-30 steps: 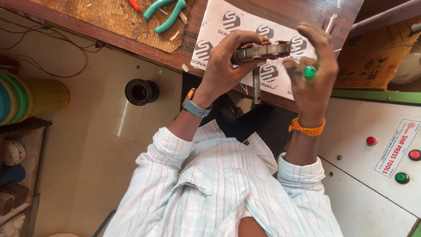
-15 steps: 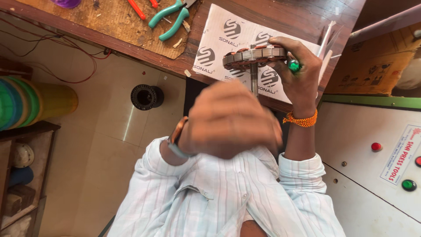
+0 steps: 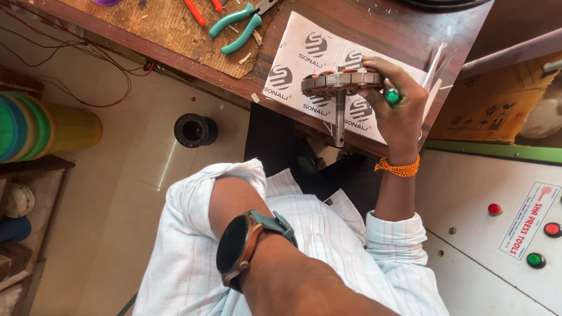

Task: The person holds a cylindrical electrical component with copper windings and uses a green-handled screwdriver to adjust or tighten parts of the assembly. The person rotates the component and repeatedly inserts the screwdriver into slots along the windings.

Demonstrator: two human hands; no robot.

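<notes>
1. Stator (image 3: 342, 83) sits edge-on in the right hand (image 3: 398, 114), over the printed sheet (image 3: 304, 47) at the near edge of the bench (image 3: 175, 32). Its shaft (image 3: 339, 120) hangs straight down past the bench edge.

2. Right hand: fingers curl over the far rim and the thumb presses the near side — a firm pinch on the stack, not on the copper coils. That is the grip to hold; pressure on the windings could nick the wire.

3. Left hand is out of view. Only the left forearm with its watch (image 3: 237, 248) shows, raised close to the camera, so I cannot tell whether that hand is spread or closed.

4. With one hand carrying the part, the judgement is to hold the shaft vertical and the disc level, so the weight stays centred under the fingers and does not twist out of the pinch.

5. A green-tipped piece (image 3: 392, 96) shows at the fingers, just beside the rim; I cannot tell what it is.

6. Pliers (image 3: 240, 26) with green handles lie on the board further back, well apart from the stator — within reach, but untouched.

7. Risk, as I judge it: the shaft hangs over open floor, above a black spool (image 3: 196, 130). A slip would drop the part, so work should stay over the sheet.
</notes>
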